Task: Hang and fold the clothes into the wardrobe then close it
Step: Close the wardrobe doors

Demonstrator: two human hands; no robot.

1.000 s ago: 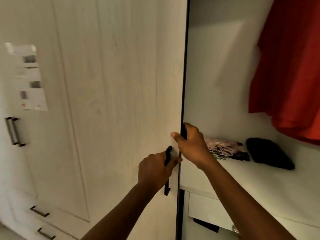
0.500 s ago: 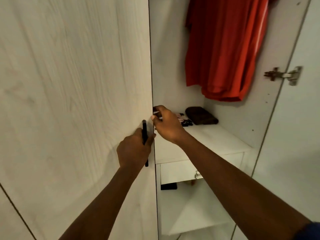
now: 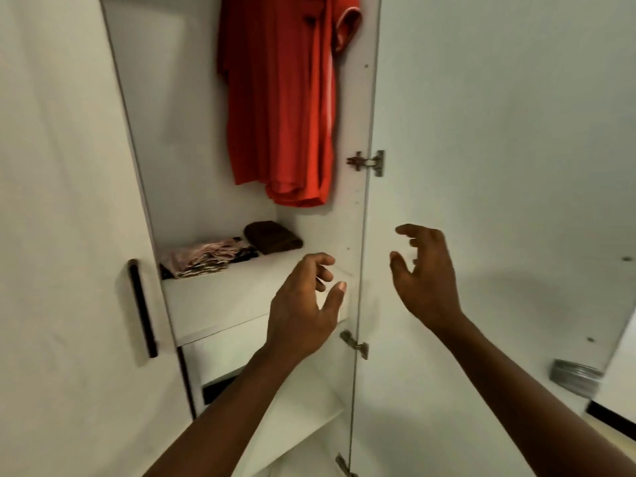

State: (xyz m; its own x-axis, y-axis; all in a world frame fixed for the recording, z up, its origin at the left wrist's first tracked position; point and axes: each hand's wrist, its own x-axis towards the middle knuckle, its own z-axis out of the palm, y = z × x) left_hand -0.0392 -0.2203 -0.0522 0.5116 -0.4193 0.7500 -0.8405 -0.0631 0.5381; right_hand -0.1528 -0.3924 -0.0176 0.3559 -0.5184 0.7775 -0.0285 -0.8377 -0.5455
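The clothes look put away: a red shirt (image 3: 280,108) hangs high in the open wardrobe (image 3: 192,139), and on the white shelf (image 3: 241,297) beneath it lie two folded piles — a pink and dark patterned bundle (image 3: 203,258) toward the left, a dark brown one (image 3: 273,237) just beside it, further back. So the hanging and folding seem done, as far as I can see from here; what is left is the closing. The left door (image 3: 69,235) stands nearly across its side of the opening, its black handle (image 3: 142,309) untouched, though I cannot tell whether it is fully shut. The right door (image 3: 481,166) is swung wide, its inner face toward us, metal hinges (image 3: 366,162) showing along the edge where it meets the cabinet. Both hands are up in front of the opening and empty. The left hand (image 3: 303,309) hovers before the shelf with fingers loosely curled and spread, gripping nothing; the right hand (image 3: 425,273) is likewise open, fingers bent, held close to the inner face of the right door without clearly touching it. My guess is that the right door is the next thing to be swung in — then the wardrobe is shut.
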